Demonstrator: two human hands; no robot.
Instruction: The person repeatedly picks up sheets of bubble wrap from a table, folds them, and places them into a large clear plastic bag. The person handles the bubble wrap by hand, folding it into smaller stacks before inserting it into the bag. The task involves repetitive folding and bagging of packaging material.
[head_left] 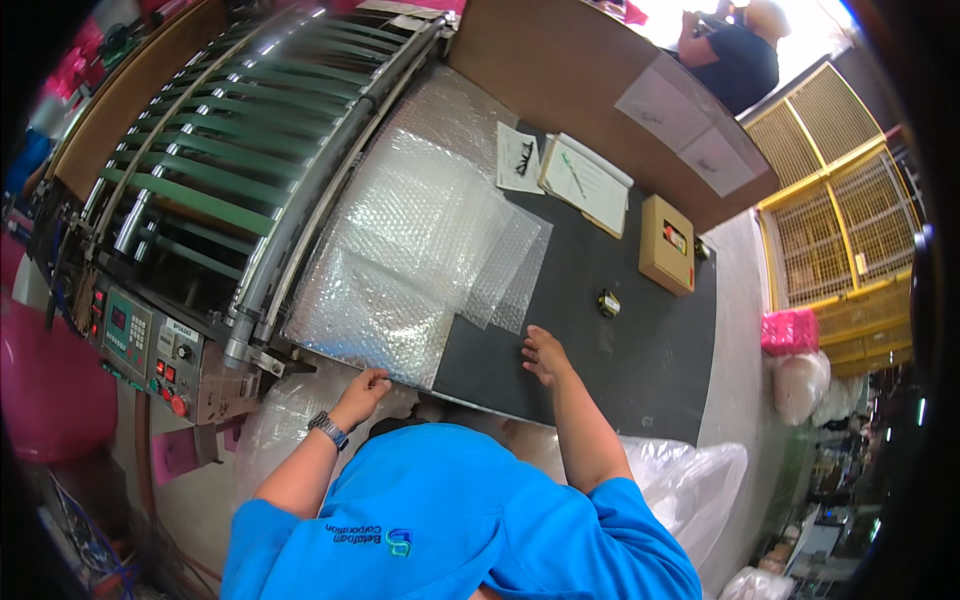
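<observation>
Sheets of clear bubble wrap (400,200) lie overlapping on the dark work table (620,370), and a smaller bubble wrap piece (512,265) sticks out at their right side. My left hand (362,395), with a watch on its wrist, is at the table's near edge by the bubble wrap's lower border. Its fingers are loosely bent with a small gap at the thumb, and nothing shows in them; whether they touch the wrap I cannot tell. Over the dark surface, just below the smaller piece, my right hand (544,355) has its fingers apart and holds nothing.
To the left stands a roller machine (230,150) with green belts and a control panel (128,330). A clipboard with papers (585,185), a tan box (667,245) and a tape measure (608,302) rest on the table. A brown partition (570,70) borders it; another person (735,60) is beyond.
</observation>
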